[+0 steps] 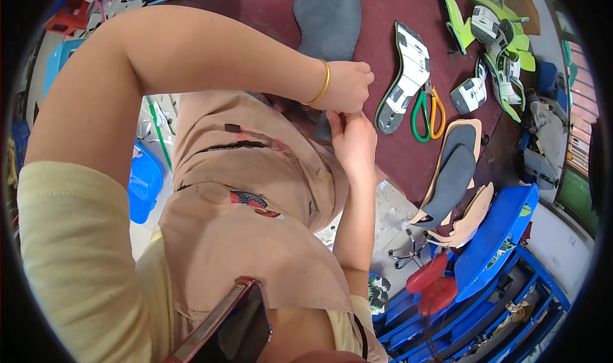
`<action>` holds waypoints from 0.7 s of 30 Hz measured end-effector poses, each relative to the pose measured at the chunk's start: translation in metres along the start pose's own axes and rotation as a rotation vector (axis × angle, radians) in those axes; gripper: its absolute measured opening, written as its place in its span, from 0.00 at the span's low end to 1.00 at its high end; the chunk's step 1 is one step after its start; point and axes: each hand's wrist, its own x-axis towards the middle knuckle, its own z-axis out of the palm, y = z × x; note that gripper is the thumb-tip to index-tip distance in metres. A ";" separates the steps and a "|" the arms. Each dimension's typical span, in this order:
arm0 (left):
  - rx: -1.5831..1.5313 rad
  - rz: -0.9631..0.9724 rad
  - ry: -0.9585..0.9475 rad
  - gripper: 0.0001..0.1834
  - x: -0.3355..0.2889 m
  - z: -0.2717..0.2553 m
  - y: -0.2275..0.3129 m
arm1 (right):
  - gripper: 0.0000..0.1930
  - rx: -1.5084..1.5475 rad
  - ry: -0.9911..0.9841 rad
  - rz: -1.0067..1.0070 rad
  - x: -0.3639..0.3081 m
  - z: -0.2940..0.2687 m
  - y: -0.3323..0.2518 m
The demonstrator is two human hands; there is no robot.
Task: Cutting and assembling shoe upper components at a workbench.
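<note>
My left hand [348, 87], with a gold bangle at the wrist, is curled closed over the table edge. Just below it, my right hand [355, 143] is closed, thumb and fingers pinched together against the left fingertips. What they hold between them is hidden. A dark grey sole-shaped piece [327, 18] lies flat beyond my left forearm, which covers its lower part. More dark grey material [323, 130] shows beside the right thumb; whether it is the same piece I cannot tell. Right of my hands lie a white-and-black patterned insole [408, 60] and scissors [420, 117] with green and orange handles.
The table [386, 162] has a dark red top. Lime-green sole pieces [454, 18] and patterned insoles [469, 95] lie at its far right. Grey insoles on beige pieces [454, 165] rest at the right edge. Blue racks [498, 242] and a blue plastic stool [145, 184] stand around.
</note>
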 end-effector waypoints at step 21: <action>-0.962 -0.090 -0.330 0.10 -0.122 0.008 0.057 | 0.03 0.224 0.029 -0.037 -0.009 -0.001 0.010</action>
